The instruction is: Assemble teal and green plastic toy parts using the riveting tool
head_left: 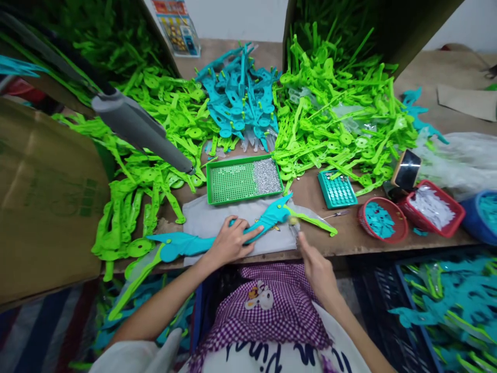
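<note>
My left hand (232, 241) presses on a blue plastic part (190, 246) that lies across the front of the table, its fingers wrapped on the part's middle. Green arms are joined to the blue part at both ends, one (134, 285) hanging over the table's edge at the left and one (316, 221) reaching right. A grey cloth (243, 207) lies beneath. My right hand (316, 264) is closed round the handle of a small hammer-like tool (294, 223), whose yellowish head is blurred beside the blue part's right end.
Behind the cloth sits a green tray (229, 181) with small metal pieces. Piles of green parts (341, 119) and blue parts (244, 93) stand behind. To the right are a teal tray (337, 189), a red basket (382, 220) and a screwdriver-like tool (337, 214). A grey arm (135, 124) juts in from the left.
</note>
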A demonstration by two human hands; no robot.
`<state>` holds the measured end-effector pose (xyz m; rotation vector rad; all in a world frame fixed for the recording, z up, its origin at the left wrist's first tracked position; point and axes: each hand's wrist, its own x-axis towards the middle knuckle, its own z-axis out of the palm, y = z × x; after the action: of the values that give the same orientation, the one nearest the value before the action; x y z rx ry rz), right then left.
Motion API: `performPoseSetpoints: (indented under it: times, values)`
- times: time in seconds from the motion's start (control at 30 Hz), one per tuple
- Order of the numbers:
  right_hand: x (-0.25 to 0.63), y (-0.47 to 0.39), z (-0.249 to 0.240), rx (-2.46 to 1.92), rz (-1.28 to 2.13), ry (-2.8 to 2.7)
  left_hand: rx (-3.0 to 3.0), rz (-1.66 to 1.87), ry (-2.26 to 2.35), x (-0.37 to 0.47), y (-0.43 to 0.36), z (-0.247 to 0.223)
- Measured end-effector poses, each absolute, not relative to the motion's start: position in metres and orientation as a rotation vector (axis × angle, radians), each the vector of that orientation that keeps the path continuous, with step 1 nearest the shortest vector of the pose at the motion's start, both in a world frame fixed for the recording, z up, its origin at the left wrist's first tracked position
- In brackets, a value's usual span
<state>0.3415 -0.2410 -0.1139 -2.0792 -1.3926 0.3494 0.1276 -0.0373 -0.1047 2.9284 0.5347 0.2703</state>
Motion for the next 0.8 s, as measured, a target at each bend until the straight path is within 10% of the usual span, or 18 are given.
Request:
performPoseSetpoints:
  times: [0.8]
  values:
    - [0.367,-0.282,-0.118,-2.306,0.273,-1.011,2.891,0.279,0.509,0.128,-0.034,-0.105]
